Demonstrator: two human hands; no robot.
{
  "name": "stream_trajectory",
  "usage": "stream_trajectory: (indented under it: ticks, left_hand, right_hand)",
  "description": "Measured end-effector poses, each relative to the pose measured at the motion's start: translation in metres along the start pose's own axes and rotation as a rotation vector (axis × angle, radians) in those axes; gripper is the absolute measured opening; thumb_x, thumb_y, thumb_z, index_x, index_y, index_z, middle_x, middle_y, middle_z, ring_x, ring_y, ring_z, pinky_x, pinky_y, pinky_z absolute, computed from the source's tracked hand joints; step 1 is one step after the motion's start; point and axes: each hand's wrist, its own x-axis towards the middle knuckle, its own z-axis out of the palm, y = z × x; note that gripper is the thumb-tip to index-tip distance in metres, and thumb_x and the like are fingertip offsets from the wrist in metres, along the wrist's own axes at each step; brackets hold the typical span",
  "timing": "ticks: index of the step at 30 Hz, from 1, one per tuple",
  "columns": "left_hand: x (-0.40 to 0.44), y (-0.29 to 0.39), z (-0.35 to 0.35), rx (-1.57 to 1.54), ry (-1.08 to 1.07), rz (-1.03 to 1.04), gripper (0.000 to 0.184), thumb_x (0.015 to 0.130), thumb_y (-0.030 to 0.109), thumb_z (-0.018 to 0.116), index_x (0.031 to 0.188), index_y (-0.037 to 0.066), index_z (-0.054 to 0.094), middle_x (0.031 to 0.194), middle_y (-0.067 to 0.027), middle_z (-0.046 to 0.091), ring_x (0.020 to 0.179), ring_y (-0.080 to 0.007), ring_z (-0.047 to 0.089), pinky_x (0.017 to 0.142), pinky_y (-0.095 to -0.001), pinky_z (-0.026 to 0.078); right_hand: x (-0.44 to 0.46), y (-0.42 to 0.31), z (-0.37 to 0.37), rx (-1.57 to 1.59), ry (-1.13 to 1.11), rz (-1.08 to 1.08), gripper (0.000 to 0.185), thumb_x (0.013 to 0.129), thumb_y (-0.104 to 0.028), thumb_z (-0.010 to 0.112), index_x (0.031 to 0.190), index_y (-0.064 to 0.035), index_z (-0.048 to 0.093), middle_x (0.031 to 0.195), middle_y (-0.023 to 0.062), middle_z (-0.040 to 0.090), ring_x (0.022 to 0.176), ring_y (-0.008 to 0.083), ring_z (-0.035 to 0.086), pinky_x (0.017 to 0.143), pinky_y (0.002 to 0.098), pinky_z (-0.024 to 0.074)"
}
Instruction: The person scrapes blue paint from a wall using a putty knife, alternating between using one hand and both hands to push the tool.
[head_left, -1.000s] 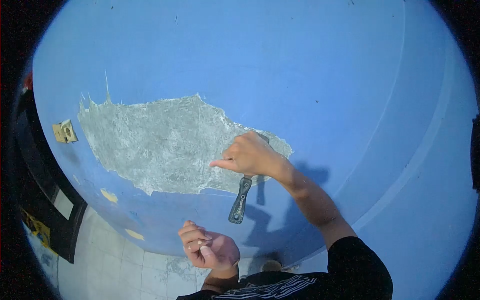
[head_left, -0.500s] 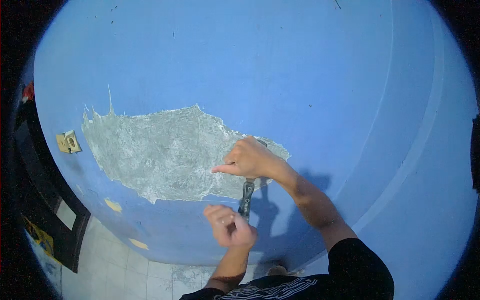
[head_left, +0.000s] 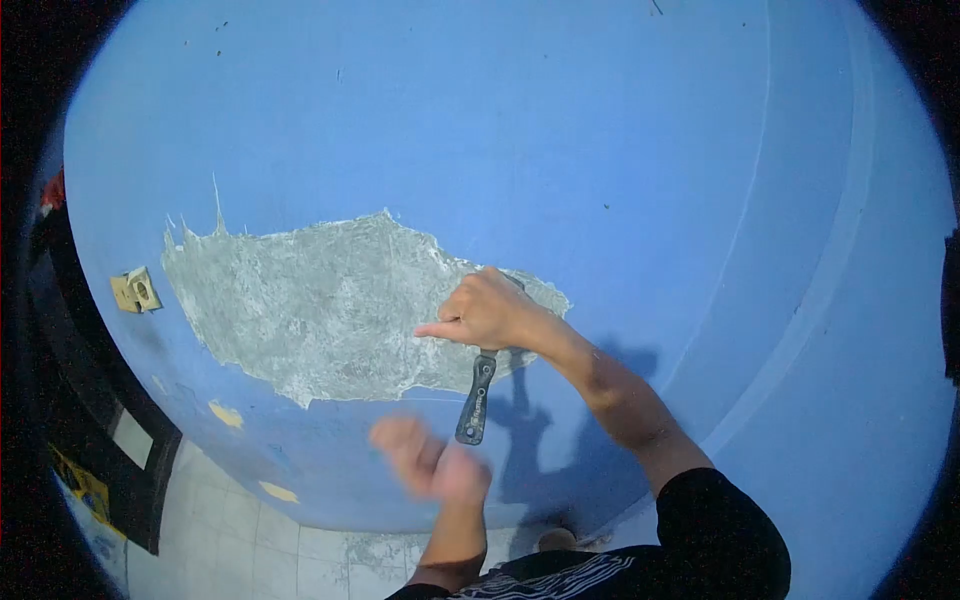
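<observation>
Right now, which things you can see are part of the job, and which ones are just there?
Part of the job, it seems:
right hand, gripping the tool
black-handled tool
left hand, blurred, near the handle's lower end
rough grey patch on the blue wall

Just there:
beige wall fitting
pale tiled floor
red thing, too unclear to name

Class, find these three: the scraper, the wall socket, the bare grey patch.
Scraper (head_left: pixel 477 399): head view, middle of the black handle.
Wall socket (head_left: pixel 136 290): head view, on its faceplate.
Bare grey patch (head_left: pixel 315 310): head view, near its middle.
</observation>
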Motion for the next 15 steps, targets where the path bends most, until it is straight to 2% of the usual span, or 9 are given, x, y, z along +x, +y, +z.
stream_trajectory:
  ticks: [2, 3, 5, 7, 8, 10, 11, 14, 15]
  left_hand:
    - [-0.009, -0.025, 0.004, 0.263, -0.263, -0.08, 0.034, 0.074, 0.022, 0.061, 0.069, 0.008, 0.03, 0.077, -0.0091, 0.038, 0.075, -0.0224, 0.035, 0.067, -0.0339, 0.031]
    - [-0.004, -0.027, 0.001, 0.264, -0.339, 0.031, 0.035, 0.072, 0.021, 0.061, 0.069, 0.008, 0.029, 0.076, -0.0088, 0.037, 0.076, -0.0221, 0.035, 0.067, -0.0335, 0.03]
    - [-0.007, -0.013, -0.01, 0.263, -0.25, -0.04, 0.034, 0.072, 0.019, 0.061, 0.069, 0.008, 0.03, 0.076, -0.0089, 0.037, 0.075, -0.0223, 0.035, 0.067, -0.0335, 0.03]
    - [-0.008, -0.014, -0.007, 0.246, -0.14, -0.095, 0.033, 0.072, 0.017, 0.061, 0.069, 0.008, 0.03, 0.075, -0.009, 0.037, 0.075, -0.0224, 0.036, 0.068, -0.0335, 0.031]
    - [-0.011, -0.025, -0.008, 0.294, -0.122, 0.006, 0.031, 0.071, 0.014, 0.062, 0.069, 0.007, 0.031, 0.075, -0.009, 0.039, 0.075, -0.0227, 0.037, 0.068, -0.0342, 0.032]
    - [-0.015, -0.045, -0.012, 0.395, -0.098, 0.204, 0.03, 0.07, 0.007, 0.064, 0.068, 0.007, 0.034, 0.076, -0.0092, 0.042, 0.075, -0.0234, 0.038, 0.068, -0.0356, 0.033]
    - [-0.006, -0.03, 0.002, 0.423, -0.354, -0.067, 0.031, 0.07, 0.009, 0.066, 0.069, 0.008, 0.035, 0.077, -0.0087, 0.044, 0.075, -0.0234, 0.039, 0.069, -0.0361, 0.034]
    - [-0.003, -0.04, -0.011, 0.416, -0.388, -0.019, 0.03, 0.071, 0.008, 0.065, 0.069, 0.009, 0.035, 0.076, -0.0088, 0.043, 0.075, -0.0234, 0.038, 0.068, -0.0349, 0.034]
    - [-0.009, -0.036, -0.015, 0.341, -0.295, -0.125, 0.029, 0.072, 0.01, 0.063, 0.069, 0.008, 0.035, 0.076, -0.0078, 0.042, 0.075, -0.0218, 0.038, 0.067, -0.0341, 0.033]
  right_hand:
    - [-0.007, 0.001, 0.006, -0.038, -0.028, -0.004, 0.064, 0.087, -0.053, 0.061, 0.044, -0.0067, 0.052, 0.041, 0.0098, 0.045, 0.039, 0.0303, 0.042, 0.042, 0.0402, 0.0337]
    - [-0.003, 0.0, 0.006, -0.076, 0.007, -0.019, 0.064, 0.088, -0.053, 0.06, 0.044, -0.0069, 0.053, 0.041, 0.01, 0.045, 0.04, 0.0304, 0.043, 0.042, 0.0403, 0.0347]
    - [-0.008, -0.005, 0.012, -0.09, 0.025, -0.016, 0.064, 0.088, -0.054, 0.059, 0.045, -0.007, 0.054, 0.041, 0.0102, 0.046, 0.04, 0.0304, 0.044, 0.043, 0.0405, 0.0356]
    - [0.003, -0.013, -0.009, -0.034, -0.166, 0.128, 0.062, 0.09, -0.056, 0.053, 0.056, -0.0052, 0.065, 0.054, 0.0151, 0.058, 0.058, 0.0339, 0.061, 0.055, 0.0431, 0.048]
    - [0.002, -0.01, -0.007, -0.033, -0.168, 0.128, 0.062, 0.09, -0.056, 0.053, 0.056, -0.0052, 0.065, 0.054, 0.0151, 0.058, 0.058, 0.0339, 0.061, 0.055, 0.0431, 0.048]
    - [-0.003, -0.002, 0.009, -0.072, 0.061, -0.015, 0.065, 0.089, -0.055, 0.056, 0.045, -0.0079, 0.054, 0.043, 0.0106, 0.048, 0.041, 0.0289, 0.047, 0.043, 0.0393, 0.0377]
    - [-0.008, -0.002, 0.016, -0.057, 0.05, -0.01, 0.065, 0.089, -0.055, 0.056, 0.045, -0.0079, 0.054, 0.043, 0.0106, 0.048, 0.041, 0.0289, 0.047, 0.043, 0.0393, 0.0377]
    - [-0.003, -0.005, 0.018, -0.217, 0.043, -0.046, 0.064, 0.089, -0.054, 0.058, 0.044, -0.0084, 0.054, 0.042, 0.0102, 0.048, 0.04, 0.029, 0.046, 0.043, 0.0379, 0.0377]
    - [-0.003, -0.007, 0.017, -0.16, 0.039, 0.016, 0.063, 0.089, -0.053, 0.058, 0.045, -0.0085, 0.055, 0.042, 0.0098, 0.048, 0.039, 0.0291, 0.046, 0.042, 0.0376, 0.0378]
